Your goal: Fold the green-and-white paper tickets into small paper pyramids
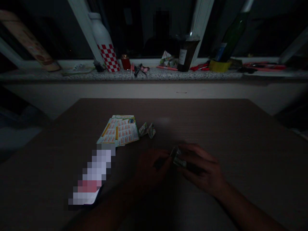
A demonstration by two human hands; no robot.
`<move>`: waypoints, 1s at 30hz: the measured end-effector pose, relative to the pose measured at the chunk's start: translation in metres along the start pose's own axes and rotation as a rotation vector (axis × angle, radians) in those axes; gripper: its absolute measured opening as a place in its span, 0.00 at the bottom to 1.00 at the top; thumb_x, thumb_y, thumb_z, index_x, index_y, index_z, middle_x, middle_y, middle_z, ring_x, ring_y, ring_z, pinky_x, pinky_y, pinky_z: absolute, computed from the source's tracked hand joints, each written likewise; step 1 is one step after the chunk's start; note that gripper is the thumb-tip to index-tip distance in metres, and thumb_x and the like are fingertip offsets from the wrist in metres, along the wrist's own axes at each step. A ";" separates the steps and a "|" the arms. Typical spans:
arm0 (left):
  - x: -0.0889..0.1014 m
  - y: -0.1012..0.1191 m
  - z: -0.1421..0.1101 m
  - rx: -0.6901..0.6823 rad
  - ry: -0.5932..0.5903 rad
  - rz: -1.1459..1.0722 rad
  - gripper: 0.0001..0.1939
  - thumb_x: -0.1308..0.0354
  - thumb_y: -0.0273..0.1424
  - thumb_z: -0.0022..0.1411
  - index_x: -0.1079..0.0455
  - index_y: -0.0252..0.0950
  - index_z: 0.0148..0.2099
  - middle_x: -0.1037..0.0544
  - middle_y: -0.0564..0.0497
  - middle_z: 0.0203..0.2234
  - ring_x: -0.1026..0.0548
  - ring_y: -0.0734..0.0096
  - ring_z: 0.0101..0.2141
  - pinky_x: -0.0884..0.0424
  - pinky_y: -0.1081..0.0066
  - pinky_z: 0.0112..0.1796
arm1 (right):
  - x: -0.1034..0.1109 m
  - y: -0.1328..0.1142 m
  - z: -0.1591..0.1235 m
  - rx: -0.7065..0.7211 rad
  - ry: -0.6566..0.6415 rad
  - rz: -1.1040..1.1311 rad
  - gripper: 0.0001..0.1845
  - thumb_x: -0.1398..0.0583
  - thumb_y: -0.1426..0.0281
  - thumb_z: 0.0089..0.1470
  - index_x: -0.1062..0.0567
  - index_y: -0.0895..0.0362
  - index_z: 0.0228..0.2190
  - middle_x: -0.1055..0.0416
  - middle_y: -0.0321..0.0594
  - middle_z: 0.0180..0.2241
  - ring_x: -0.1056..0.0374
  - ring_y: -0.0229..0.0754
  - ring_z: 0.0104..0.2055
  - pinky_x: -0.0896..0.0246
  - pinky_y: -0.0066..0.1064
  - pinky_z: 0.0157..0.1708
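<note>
The scene is very dim. My left hand and my right hand meet over the brown table, both with fingers pinched on a small folded piece of printed paper. A stack of printed leaflets lies on the table to the upper left of my hands. Beside that stack sits a small folded paper figure. A blurred-out flat item lies left of my left forearm.
A stone windowsill runs along the far side, carrying a white bottle with red checks, a small red can, a dark jar, a green bottle, folded paper and red pens.
</note>
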State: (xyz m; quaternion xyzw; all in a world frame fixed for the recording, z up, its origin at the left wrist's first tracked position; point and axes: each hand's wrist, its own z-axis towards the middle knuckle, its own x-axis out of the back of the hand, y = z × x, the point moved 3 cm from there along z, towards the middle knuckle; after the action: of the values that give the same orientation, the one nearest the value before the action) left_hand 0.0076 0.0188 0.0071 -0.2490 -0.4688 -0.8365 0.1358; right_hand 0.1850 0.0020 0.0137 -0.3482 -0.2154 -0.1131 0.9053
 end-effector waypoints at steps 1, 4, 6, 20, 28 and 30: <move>0.000 0.000 0.000 0.025 -0.005 -0.029 0.04 0.42 0.29 0.58 0.26 0.37 0.35 0.19 0.50 0.33 0.21 0.69 0.34 0.26 0.69 0.38 | -0.001 0.000 0.001 -0.001 -0.011 0.020 0.16 0.37 0.79 0.49 0.24 0.57 0.41 0.30 0.50 0.45 0.32 0.50 0.47 0.32 0.42 0.43; 0.001 -0.001 0.001 0.128 -0.031 -0.119 0.04 0.41 0.29 0.58 0.26 0.36 0.36 0.19 0.50 0.33 0.21 0.69 0.35 0.27 0.70 0.38 | -0.002 0.000 0.001 -0.026 -0.015 0.068 0.17 0.40 0.82 0.51 0.24 0.56 0.42 0.30 0.49 0.45 0.32 0.47 0.47 0.32 0.39 0.42; 0.001 -0.002 0.002 0.206 -0.056 -0.185 0.05 0.41 0.30 0.58 0.25 0.36 0.36 0.19 0.51 0.33 0.21 0.68 0.35 0.27 0.71 0.38 | -0.002 0.002 -0.001 -0.077 0.006 0.089 0.15 0.40 0.82 0.51 0.25 0.55 0.40 0.30 0.47 0.44 0.31 0.45 0.45 0.33 0.36 0.41; -0.015 -0.013 -0.006 0.469 -0.101 -0.636 0.17 0.33 0.33 0.50 0.26 0.36 0.43 0.20 0.49 0.35 0.24 0.66 0.37 0.28 0.71 0.38 | -0.010 0.018 -0.016 -0.542 0.227 0.384 0.18 0.33 0.74 0.45 0.29 0.50 0.38 0.26 0.36 0.32 0.30 0.38 0.33 0.33 0.27 0.33; -0.009 -0.006 -0.003 0.431 -0.097 -0.466 0.05 0.37 0.32 0.54 0.24 0.35 0.33 0.21 0.53 0.27 0.25 0.73 0.30 0.32 0.77 0.32 | -0.011 0.014 -0.017 -0.593 0.123 0.459 0.12 0.35 0.73 0.48 0.24 0.51 0.37 0.24 0.35 0.30 0.28 0.37 0.31 0.32 0.24 0.31; -0.008 -0.004 -0.002 0.427 -0.113 -0.467 0.05 0.38 0.32 0.55 0.24 0.35 0.32 0.21 0.53 0.27 0.25 0.73 0.30 0.32 0.77 0.32 | -0.008 0.013 -0.016 -0.561 0.109 0.427 0.08 0.37 0.73 0.50 0.23 0.52 0.35 0.24 0.36 0.31 0.28 0.37 0.32 0.32 0.24 0.31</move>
State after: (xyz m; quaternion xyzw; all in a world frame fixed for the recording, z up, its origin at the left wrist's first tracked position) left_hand 0.0113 0.0190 -0.0010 -0.1466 -0.6851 -0.7126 -0.0367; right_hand 0.1872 0.0011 -0.0079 -0.6138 -0.0497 0.0054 0.7879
